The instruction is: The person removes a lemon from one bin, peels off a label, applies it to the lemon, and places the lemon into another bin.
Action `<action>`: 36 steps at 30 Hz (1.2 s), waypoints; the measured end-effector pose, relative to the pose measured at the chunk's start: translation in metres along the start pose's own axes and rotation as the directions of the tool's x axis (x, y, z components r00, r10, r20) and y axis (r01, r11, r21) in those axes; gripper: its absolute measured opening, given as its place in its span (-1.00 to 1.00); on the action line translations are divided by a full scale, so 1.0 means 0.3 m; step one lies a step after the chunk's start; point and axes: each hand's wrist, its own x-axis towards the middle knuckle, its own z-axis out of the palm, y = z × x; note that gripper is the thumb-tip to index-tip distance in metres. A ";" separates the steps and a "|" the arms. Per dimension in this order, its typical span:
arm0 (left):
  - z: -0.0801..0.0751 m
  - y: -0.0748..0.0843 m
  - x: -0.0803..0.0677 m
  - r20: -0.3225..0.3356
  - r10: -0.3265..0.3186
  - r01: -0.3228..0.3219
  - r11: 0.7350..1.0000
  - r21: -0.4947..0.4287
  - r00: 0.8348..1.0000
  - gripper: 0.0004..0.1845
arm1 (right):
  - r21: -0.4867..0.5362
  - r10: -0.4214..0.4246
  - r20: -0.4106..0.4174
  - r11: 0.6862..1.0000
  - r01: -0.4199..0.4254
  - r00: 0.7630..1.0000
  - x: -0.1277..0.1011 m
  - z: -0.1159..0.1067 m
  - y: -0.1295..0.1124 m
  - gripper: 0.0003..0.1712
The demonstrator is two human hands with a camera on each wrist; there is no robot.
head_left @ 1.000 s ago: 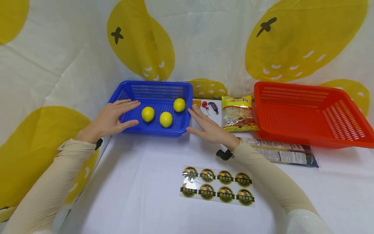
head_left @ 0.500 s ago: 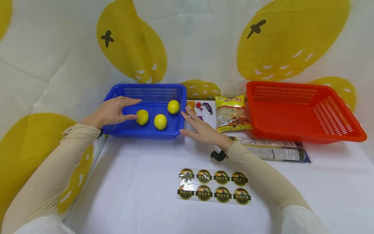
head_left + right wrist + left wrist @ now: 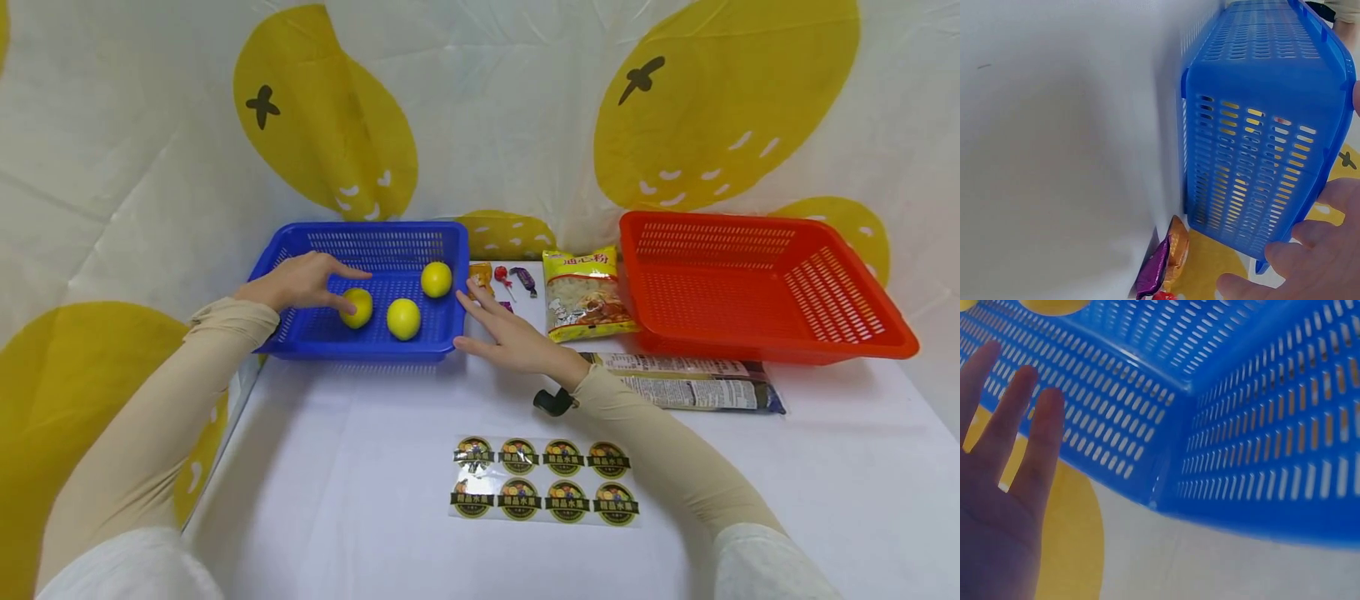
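We see the left hand [image 3: 300,281] reaching into the blue slotted plastic basket [image 3: 375,237], its fingers loosely extended and its fingertips touching the nearest round yellow lemon [image 3: 358,307] without closing round it; two more yellow lemons [image 3: 403,318] lie just beside it on the basket floor; the right hand [image 3: 510,333] rests flat against the basket's right wall, fingers straight, gripping nothing; the basket sits at the back left of the white cloth-covered surface [image 3: 360,467]; near the right hand lie small wrapped candies [image 3: 504,277], a yellow snack packet [image 3: 585,293] and an orange slotted plastic basket [image 3: 757,283]; a sheet of round stickers [image 3: 546,479] lies in front.
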 end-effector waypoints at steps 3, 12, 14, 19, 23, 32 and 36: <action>0.009 -0.008 0.027 0.041 -0.014 0.015 1.000 -0.010 0.999 -0.26 | 0.000 -0.002 0.000 1.000 0.002 1.000 0.001 -0.002 0.000 -0.02; 0.040 -0.035 0.080 0.125 0.005 0.003 0.998 -0.066 0.992 -0.27 | 0.001 -0.005 0.000 1.000 0.005 1.000 0.002 0.002 0.003 0.01; 0.046 -0.039 0.084 0.125 0.005 0.006 0.996 -0.083 0.992 -0.28 | 0.002 -0.003 0.000 1.000 0.003 1.000 0.001 0.003 0.003 0.02; 0.059 -0.047 0.089 0.117 0.002 0.013 0.992 -0.124 0.993 -0.30 | 0.009 0.005 0.002 1.000 -0.005 1.000 0.000 0.004 0.006 0.03; 0.066 -0.052 0.095 0.107 -0.006 0.021 0.990 -0.137 0.994 -0.31 | 0.006 0.000 -0.007 1.000 0.000 1.000 -0.003 0.004 0.011 0.02; 0.083 -0.060 0.107 0.128 -0.025 0.045 0.987 -0.156 0.992 -0.30 | 0.013 -0.010 -0.013 1.000 0.010 1.000 -0.008 0.005 0.005 -0.03; 0.090 -0.065 0.110 0.126 -0.017 0.038 0.985 -0.169 0.992 -0.30 | 0.013 -0.001 -0.011 1.000 0.001 1.000 -0.009 0.004 0.003 -0.05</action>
